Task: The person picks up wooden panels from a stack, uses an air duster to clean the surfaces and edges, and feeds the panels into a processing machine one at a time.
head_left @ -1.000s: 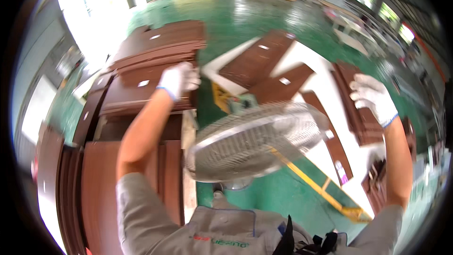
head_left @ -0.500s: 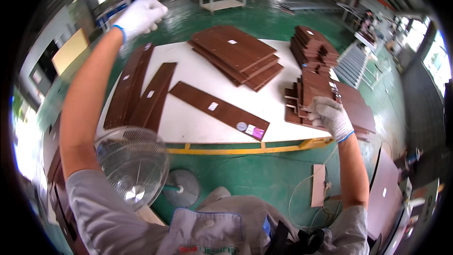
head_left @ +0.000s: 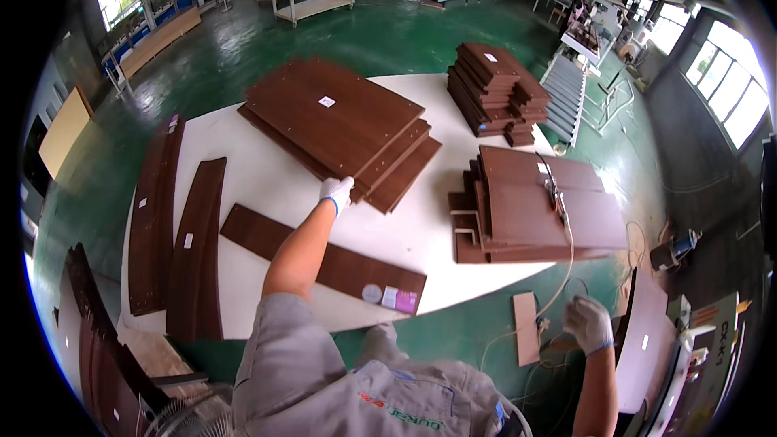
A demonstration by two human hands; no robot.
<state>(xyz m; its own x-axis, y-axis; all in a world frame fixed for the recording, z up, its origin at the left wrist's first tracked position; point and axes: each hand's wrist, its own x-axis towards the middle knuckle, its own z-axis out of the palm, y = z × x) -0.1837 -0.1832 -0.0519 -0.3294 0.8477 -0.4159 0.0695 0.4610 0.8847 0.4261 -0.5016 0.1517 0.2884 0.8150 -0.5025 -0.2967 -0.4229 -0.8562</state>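
Left hand [head_left: 336, 192], white-gloved with a blue cuff, was stretched forward over the white oval tabletop [head_left: 243, 146], its fingertips at the near corner of the stack of large dark-brown wood-grain rectangular panels [head_left: 340, 117]. Touching or just short of the lowest panel's edge: could not tell. The grip looked loosely curled, not clamped on anything; whether the fingers were apart or together was too small to read. The stack lay straight ahead of that hand and slightly away from it, fanned, long axis running diagonally from far-left to near-right, with a small white label on top. Right hand [head_left: 589, 324], same kind of glove, hung low off the tabletop's near-right edge over the green floor [head_left: 388, 32], fingers bent, near a thin pale cable [head_left: 566, 251] and a small light-brown board piece [head_left: 526, 328]; holding the cable or not: could not tell. Left hand was clearly the nearer one to the big stack; right hand was well apart from it. Between the person and the stack lay a long narrow dark-brown plank [head_left: 324, 263] with a few small stickers at its right end, crossing under the left forearm. Two more long dark-brown strips [head_left: 174, 235] lay at the tabletop's left side. On the right sat a second pile of dark-brown panels [head_left: 534, 210] with the cable running over it, and further back a taller stack of smaller dark-brown boards [head_left: 494, 81].
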